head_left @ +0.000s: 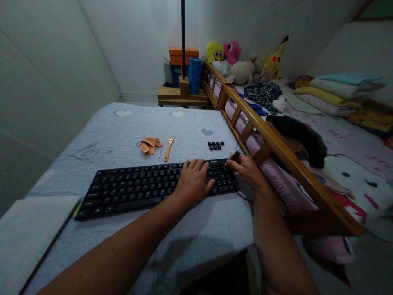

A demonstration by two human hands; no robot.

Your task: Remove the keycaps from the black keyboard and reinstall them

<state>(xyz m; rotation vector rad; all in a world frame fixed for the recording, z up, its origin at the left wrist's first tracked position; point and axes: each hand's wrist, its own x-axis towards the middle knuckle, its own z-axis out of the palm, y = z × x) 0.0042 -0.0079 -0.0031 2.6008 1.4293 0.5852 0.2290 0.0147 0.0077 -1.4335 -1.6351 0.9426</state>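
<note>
A long black keyboard (132, 186) lies at a slant on the bedspread. My left hand (195, 178) rests palm down across its right-middle part, fingers stretched out and thumb apart. Over the number pad at the keyboard's right end, my right hand (245, 168) is closed in a pinch on a small black tool (236, 155). A pale tip shows at the tool's upper end; its lower end is hidden by the fingers and too dark to make out. Several loose black keycaps (215, 145) lie in two rows behind the keyboard. A thin black cable (245, 197) runs near its right end.
Behind the keyboard lie an orange-brown cloth (150, 145), a cotton swab (160, 150) and a brush (168, 148) with a yellow handle. A wooden bed rail (264, 131) stands close to my right forearm. A white flat-topped thing (33, 229) is at the left front.
</note>
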